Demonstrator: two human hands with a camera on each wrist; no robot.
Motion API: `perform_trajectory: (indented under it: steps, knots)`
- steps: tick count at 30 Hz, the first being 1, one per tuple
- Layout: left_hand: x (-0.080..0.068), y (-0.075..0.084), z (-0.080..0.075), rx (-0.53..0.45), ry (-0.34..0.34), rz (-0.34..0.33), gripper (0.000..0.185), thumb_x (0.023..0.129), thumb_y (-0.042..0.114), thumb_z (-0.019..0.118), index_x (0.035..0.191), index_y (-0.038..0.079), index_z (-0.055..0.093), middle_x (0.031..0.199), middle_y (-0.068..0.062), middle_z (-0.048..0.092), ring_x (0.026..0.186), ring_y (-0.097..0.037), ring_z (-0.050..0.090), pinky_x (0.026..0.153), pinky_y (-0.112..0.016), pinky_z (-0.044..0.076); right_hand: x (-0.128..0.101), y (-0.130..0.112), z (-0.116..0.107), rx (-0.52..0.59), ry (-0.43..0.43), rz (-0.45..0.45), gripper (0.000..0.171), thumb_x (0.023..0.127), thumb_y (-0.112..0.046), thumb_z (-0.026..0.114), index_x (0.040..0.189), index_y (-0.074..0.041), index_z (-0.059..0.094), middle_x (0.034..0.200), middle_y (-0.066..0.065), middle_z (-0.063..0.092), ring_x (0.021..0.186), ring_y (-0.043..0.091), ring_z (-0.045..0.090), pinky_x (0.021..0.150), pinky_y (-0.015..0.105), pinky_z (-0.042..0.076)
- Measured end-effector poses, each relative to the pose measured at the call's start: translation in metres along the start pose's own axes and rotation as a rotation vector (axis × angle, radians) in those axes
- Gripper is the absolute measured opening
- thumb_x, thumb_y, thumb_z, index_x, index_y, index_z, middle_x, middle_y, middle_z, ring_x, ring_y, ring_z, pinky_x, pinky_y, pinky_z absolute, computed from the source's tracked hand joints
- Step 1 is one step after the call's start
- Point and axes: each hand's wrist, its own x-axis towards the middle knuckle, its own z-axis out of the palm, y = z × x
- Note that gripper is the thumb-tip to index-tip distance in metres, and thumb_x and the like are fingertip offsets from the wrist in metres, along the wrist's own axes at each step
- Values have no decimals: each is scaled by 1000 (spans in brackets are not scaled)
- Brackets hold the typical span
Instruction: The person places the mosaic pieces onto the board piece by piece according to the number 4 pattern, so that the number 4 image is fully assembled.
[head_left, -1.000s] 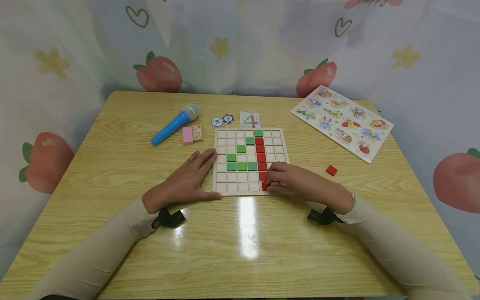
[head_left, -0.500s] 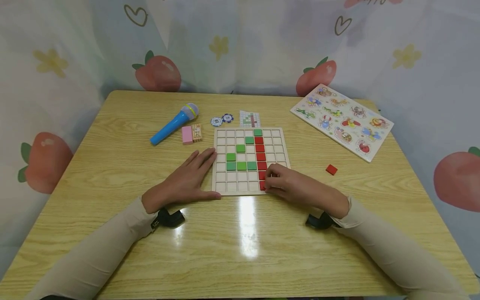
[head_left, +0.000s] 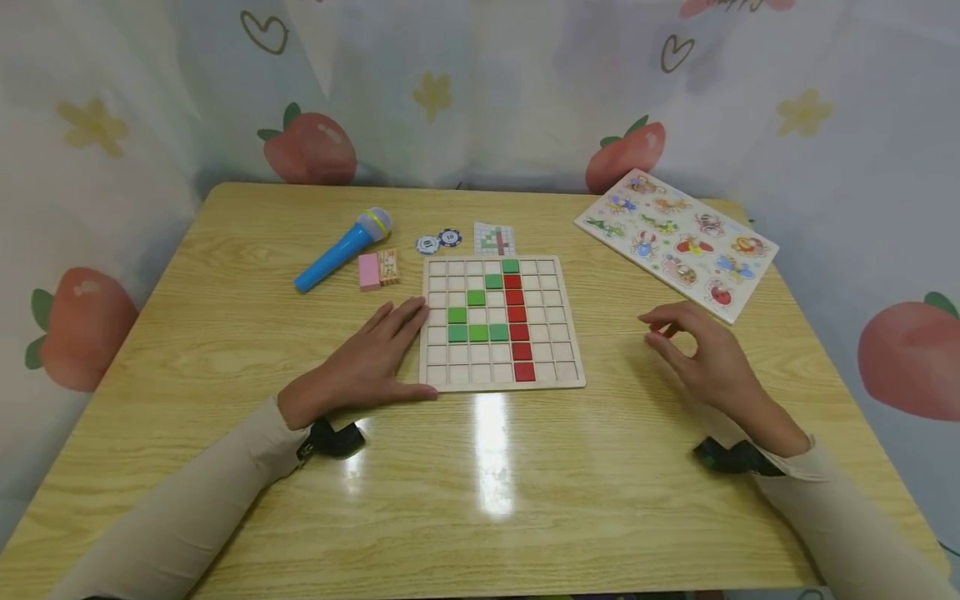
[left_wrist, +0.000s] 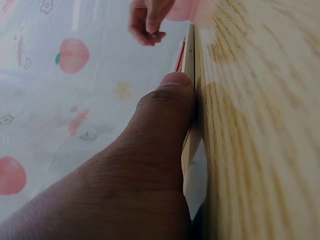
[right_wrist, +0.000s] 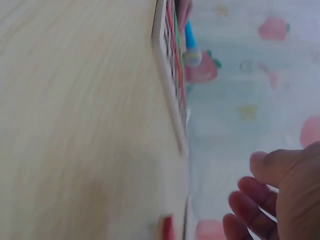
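A wooden grid board point(head_left: 558, 275) lies at the table's middle, with green tiles point(head_left: 477, 332) and a red tile column point(head_left: 515, 314) in its cells; the lowest red tile point(head_left: 524, 372) sits in the bottom row. My left hand point(head_left: 401, 346) rests flat on the table, thumb point(left_wrist: 167, 100) pressed against the board's front left corner. My right hand point(head_left: 663, 335) hovers to the right of the board, fingers loosely curled over a loose red tile point(right_wrist: 167, 227). In the right wrist view the fingers point(right_wrist: 250, 200) are apart from that tile.
A blue toy microphone point(head_left: 342, 248), a pink eraser point(head_left: 368, 271), a small printed block point(head_left: 388, 267), two poker chips point(head_left: 438, 240) and a pattern card point(head_left: 495, 238) lie behind the board. An animal peg puzzle point(head_left: 675, 242) sits at the far right. A printed curtain surrounds the table.
My right hand has left the red tile in the board's bottom row and moved right, over the loose red tile. The left hand has stayed put.
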Motion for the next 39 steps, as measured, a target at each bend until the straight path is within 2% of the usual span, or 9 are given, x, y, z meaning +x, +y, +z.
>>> perform_trajectory:
  steps: [3,6,9,11,17,28,36,39]
  knots:
    - [0,-1,0,-10,2,3,129,85,81,69,172,6,12,182,-10,8,169,-28,14,140,-51,6,-11,16,-4,19,15,132,36,97,3,74,131,-5,68,121,13,68,102,-5,56,79,10,46]
    - [0,-1,0,-16,9,4,129,85,81,70,172,6,12,182,-10,9,169,-29,15,140,-52,7,-18,26,-4,29,-46,221,37,101,-4,71,137,-2,62,129,16,61,108,9,56,86,9,45]
    - [0,-1,0,-24,14,6,129,84,81,71,172,6,14,181,-10,10,168,-29,15,140,-53,8,-22,34,-2,15,-111,275,42,101,-10,74,139,0,58,129,20,58,108,20,52,87,15,42]
    - [0,-1,0,-30,17,4,129,83,81,72,172,7,14,181,-10,10,168,-29,15,140,-53,8,-23,36,-1,-4,-137,289,44,99,-12,77,137,1,59,128,21,57,106,23,50,86,18,40]
    - [0,-1,-1,-35,22,0,130,82,81,73,172,7,14,181,-10,10,169,-30,15,140,-53,9,-21,35,1,-47,-144,266,37,95,-12,81,125,3,65,120,22,59,102,27,50,80,23,38]
    - [1,-2,1,-28,23,4,130,83,82,72,172,8,13,181,-9,10,169,-28,15,140,-52,9,-20,30,2,-104,-144,273,21,100,-12,76,117,0,70,119,21,62,102,29,53,79,26,38]
    - [1,-2,1,-26,21,2,129,83,81,71,172,7,14,181,-9,10,169,-28,14,140,-52,8,-12,21,-3,-119,-120,211,25,99,-7,75,123,-2,70,118,16,68,97,30,68,78,13,49]
    - [0,-2,1,-32,20,0,129,84,81,71,172,7,13,182,-9,9,169,-28,14,140,-52,8,-3,18,-4,-114,-141,179,26,99,-7,76,124,-5,71,118,14,70,98,28,69,80,15,52]
